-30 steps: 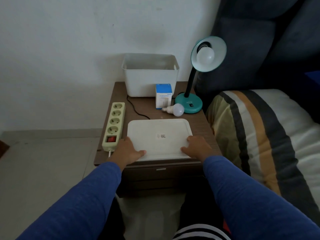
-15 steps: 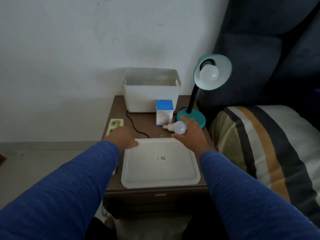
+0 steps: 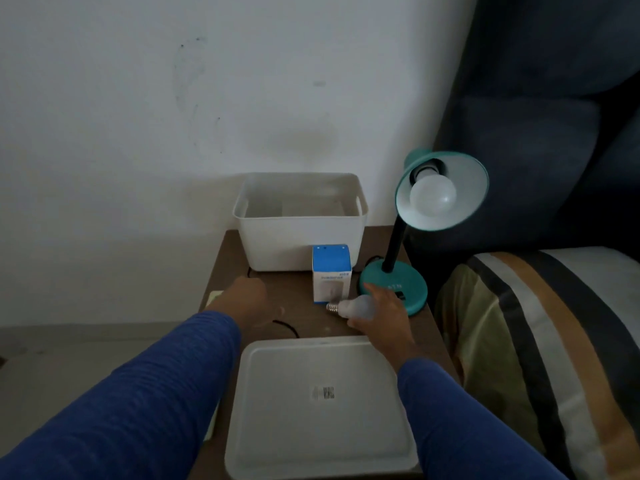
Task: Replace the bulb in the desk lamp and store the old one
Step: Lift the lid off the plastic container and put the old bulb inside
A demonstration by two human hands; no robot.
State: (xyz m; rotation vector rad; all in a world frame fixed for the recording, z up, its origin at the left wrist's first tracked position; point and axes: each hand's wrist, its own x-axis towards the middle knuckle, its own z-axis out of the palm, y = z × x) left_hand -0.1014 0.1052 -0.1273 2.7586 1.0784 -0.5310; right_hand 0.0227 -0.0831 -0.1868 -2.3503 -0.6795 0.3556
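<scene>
Judging by the bulb (image 3: 433,199) seated in the lamp (image 3: 441,190), you've barely begun: your right hand (image 3: 381,315) cups the loose bulb (image 3: 356,306), left hand (image 3: 247,299) loosely curled, empty.

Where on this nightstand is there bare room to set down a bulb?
The white lid is bare apart from its sticker. A bare strip lies between it and the blue box. It is crowded by the lamp base, where the right hand is on the loose bulb.

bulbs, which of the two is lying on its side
The loose bulb on the nightstand, under the right hand, screw base pointing left. The other bulb sits screwed into the teal lamp.
</scene>
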